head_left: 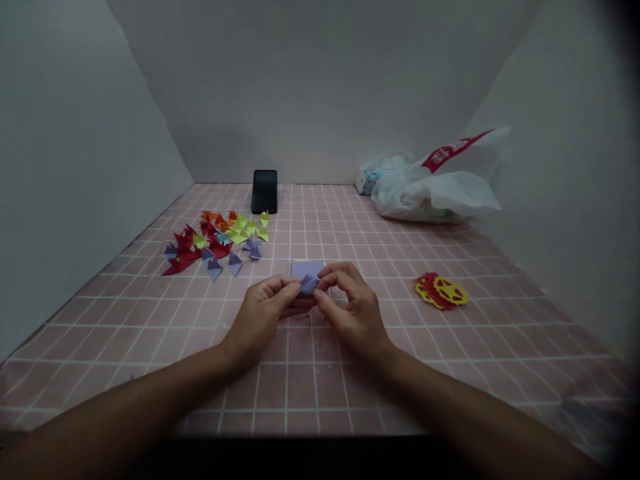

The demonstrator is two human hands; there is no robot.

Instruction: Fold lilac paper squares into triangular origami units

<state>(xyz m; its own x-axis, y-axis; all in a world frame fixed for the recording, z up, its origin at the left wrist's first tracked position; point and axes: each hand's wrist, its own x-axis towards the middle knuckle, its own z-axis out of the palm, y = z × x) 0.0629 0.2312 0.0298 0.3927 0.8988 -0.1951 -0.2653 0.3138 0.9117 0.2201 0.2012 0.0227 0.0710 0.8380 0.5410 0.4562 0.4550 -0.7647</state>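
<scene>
The left hand [263,312] and right hand [356,308] pinch a lilac paper [309,285] between them above the desk [300,377], apparently part-folded though dimness obscures its creases, while folded pieces [219,250] lie grouped to the left and flat sheets [306,268] lie unfolded just beyond.

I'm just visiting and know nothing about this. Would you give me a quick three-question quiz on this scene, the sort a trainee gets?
1. True or false: the left hand and the right hand both touch a small purple folded paper.

2. Which of these lies to the right of the right hand?
a) the black phone
b) the red and yellow cutouts
c) the orange folded pieces

3. What colour is the band on the white plastic bag?

Key: 1. True; 2. b; 3. Red
</scene>
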